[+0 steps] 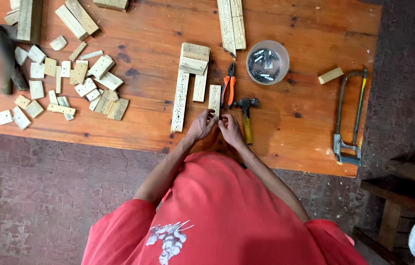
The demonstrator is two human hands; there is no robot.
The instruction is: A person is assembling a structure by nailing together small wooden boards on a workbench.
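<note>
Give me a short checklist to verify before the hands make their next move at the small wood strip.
1. Both hands at the strip: left hand and right hand meet at the near end of the small wood strip. Ok.
2. Strip lies flat on the table. Ok.
3. Hammer within reach, just right of the hands. Ok.
4. Pliers close, beside the strip. Ok.
5. Bowl of nails upright and filled. Ok.
6. Something small pinched between the fingers: cannot tell.
</note>
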